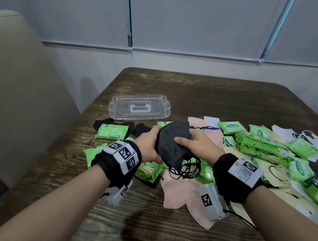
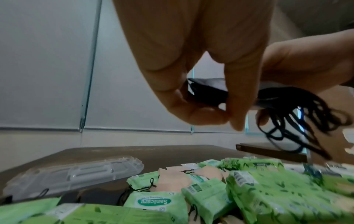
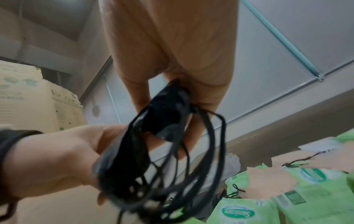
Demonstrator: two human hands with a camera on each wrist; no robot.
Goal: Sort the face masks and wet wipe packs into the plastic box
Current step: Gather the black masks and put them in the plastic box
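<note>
A stack of black face masks (image 1: 173,144) is held above the middle of the wooden table (image 1: 210,94), its ear loops (image 1: 186,169) dangling toward six o'clock; the left hand (image 1: 149,147) curls round it from nine o'clock and the right hand (image 1: 197,145) grips it from three o'clock, thumb on top. Beneath and out to three o'clock lie green wet wipe packs (image 1: 257,145) mixed with pink masks (image 1: 174,190), cream and white ones. At twelve o'clock the clear lid (image 1: 139,107) lies flat.
</note>
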